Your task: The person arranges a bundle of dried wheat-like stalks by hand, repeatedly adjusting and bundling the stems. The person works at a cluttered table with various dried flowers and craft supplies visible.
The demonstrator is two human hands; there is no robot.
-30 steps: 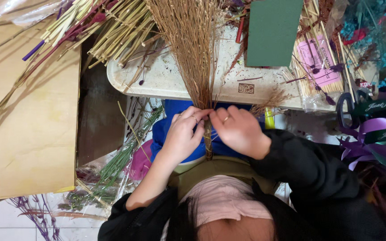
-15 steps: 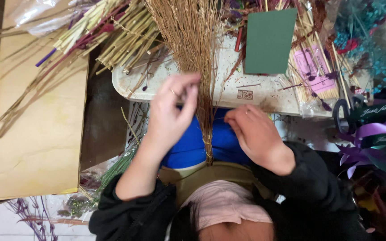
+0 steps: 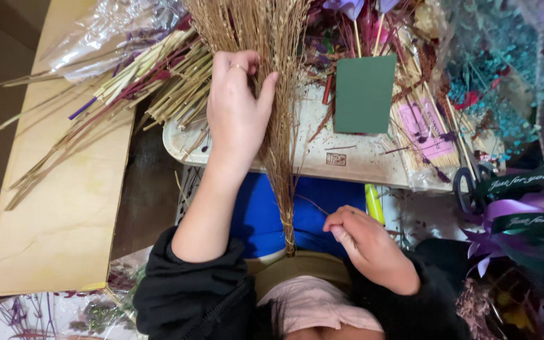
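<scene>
A bunch of tan dried grass fans out at the top and narrows to a tied base close to my body. My left hand reaches up over the white tray and grips the bunch about halfway up, thumb pressed on the stalks, with a ring on one finger. My right hand sits low, just right of the tied base, apart from it. Its fingers are pinched together, and I cannot tell whether anything thin is in them.
A dark green card lies on the tray. Pale and purple stems in cellophane spread over a brown cardboard sheet on the left. Black scissors, purple ribbon, teal dried flowers and a yellow-green marker crowd the right.
My left hand has risen from the tied base up along the bunch and now grips it higher. My right hand has come off the stalks and dropped to the right, fingers closed.
</scene>
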